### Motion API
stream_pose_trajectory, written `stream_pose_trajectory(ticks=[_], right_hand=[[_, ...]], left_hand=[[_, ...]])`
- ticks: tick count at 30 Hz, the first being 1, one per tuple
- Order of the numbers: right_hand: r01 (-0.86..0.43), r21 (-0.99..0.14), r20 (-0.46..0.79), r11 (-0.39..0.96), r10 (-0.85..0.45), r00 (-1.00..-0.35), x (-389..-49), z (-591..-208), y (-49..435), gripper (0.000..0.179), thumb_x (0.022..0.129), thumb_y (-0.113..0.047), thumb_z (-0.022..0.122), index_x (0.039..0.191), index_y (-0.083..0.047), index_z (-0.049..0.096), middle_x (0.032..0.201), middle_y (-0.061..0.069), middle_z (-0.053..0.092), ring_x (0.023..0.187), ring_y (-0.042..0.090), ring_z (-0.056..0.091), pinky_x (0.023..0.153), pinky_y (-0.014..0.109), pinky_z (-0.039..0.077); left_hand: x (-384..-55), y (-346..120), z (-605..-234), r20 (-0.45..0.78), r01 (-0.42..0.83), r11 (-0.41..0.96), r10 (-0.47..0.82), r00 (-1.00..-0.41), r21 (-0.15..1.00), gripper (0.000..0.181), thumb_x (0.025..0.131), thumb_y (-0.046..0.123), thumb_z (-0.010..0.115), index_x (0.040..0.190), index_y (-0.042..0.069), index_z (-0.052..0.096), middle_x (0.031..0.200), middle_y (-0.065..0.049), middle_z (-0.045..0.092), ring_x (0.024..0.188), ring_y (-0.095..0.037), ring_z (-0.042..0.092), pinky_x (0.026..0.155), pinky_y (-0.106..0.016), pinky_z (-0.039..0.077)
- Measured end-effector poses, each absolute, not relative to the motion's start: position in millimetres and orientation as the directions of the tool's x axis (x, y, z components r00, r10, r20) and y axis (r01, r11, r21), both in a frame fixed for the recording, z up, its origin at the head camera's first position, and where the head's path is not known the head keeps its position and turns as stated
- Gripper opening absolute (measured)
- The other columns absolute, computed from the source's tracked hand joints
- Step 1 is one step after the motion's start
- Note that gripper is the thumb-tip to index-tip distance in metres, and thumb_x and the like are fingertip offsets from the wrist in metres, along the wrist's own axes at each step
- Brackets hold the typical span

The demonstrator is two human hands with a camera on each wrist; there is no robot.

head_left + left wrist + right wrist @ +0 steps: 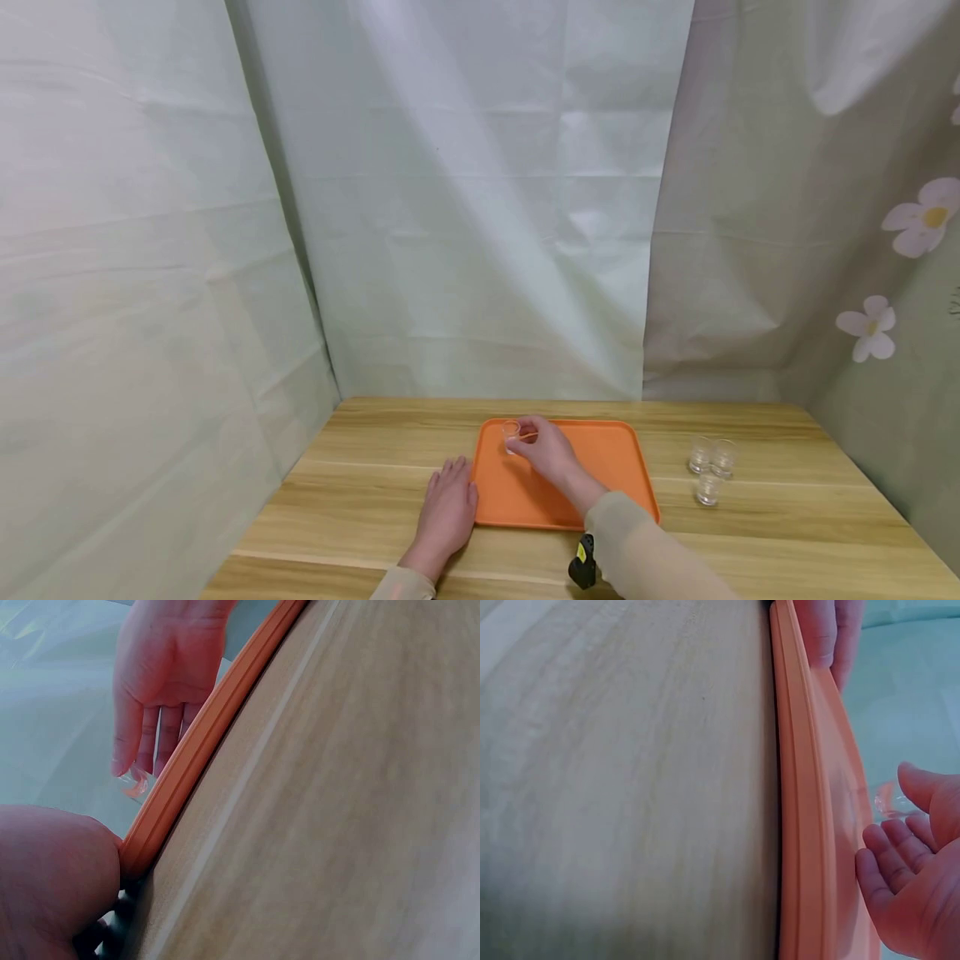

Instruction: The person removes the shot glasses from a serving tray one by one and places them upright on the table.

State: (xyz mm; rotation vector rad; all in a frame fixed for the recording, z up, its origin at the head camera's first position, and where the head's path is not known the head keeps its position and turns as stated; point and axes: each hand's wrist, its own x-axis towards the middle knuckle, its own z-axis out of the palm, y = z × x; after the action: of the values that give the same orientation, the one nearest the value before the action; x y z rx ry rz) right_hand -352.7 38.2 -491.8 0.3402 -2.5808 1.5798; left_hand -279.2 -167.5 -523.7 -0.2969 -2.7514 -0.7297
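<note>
An orange tray (517, 500) lies flat on the wooden table. Over its back left corner, my right hand (551, 454) pinches a small clear glass (511, 430) between thumb and fingers. The right wrist view shows that glass (887, 799) beyond the thumb, partly hidden by the hand. My left hand (447, 508) rests on the table with fingers extended forward, its thumb side against the tray's left edge. In the left wrist view, the base of that hand (56, 874) touches the tray's corner.
To the right of the tray, three small clear glasses (707, 489) stand close together on the table (795, 517). A black device (582, 562) is at the right wrist. Pale hanging sheets (480, 250) enclose the table at the back and sides.
</note>
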Motion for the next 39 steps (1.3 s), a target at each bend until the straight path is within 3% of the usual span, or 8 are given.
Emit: stream_pose_trajectory(ticks=[25, 34, 39], right_hand=[[-0.217, -0.838, 0.191, 0.501, -0.103, -0.976, -353, -499, 42, 0.023, 0.101, -0.025, 0.084, 0.116, -0.012, 0.072, 0.105, -0.001, 0.072, 0.097, 0.019, 0.068, 0.078, 0.038, 0.059], [-0.239, -0.844, 0.208, 0.481, -0.118, -0.971, -339, -485, 65, 0.022, 0.101, -0.026, 0.084, 0.115, -0.012, 0.073, 0.108, -0.002, 0.073, 0.101, 0.018, 0.07, 0.087, 0.042, 0.059], [-0.228, -0.843, 0.207, 0.487, -0.097, -0.973, -328, -476, 83, 0.017, 0.1, -0.024, 0.085, 0.109, -0.015, 0.073, 0.102, -0.005, 0.073, 0.097, 0.014, 0.069, 0.086, 0.039, 0.059]], left_hand=[[-279, -168, -524, 0.315, 0.271, 0.855, 0.136, -0.94, 0.442, 0.042, 0.111, 0.01, 0.059, 0.147, -0.011, 0.062, 0.157, -0.032, 0.056, 0.152, -0.053, 0.046, 0.127, -0.068, 0.03], [-280, -169, -523, 0.329, 0.279, 0.858, 0.139, -0.934, 0.431, 0.043, 0.111, 0.01, 0.059, 0.148, -0.012, 0.061, 0.156, -0.032, 0.057, 0.151, -0.053, 0.046, 0.127, -0.069, 0.031], [-280, -170, -523, 0.323, 0.276, 0.857, 0.138, -0.936, 0.435, 0.043, 0.111, 0.01, 0.059, 0.148, -0.012, 0.06, 0.157, -0.033, 0.056, 0.152, -0.053, 0.046, 0.127, -0.069, 0.031]])
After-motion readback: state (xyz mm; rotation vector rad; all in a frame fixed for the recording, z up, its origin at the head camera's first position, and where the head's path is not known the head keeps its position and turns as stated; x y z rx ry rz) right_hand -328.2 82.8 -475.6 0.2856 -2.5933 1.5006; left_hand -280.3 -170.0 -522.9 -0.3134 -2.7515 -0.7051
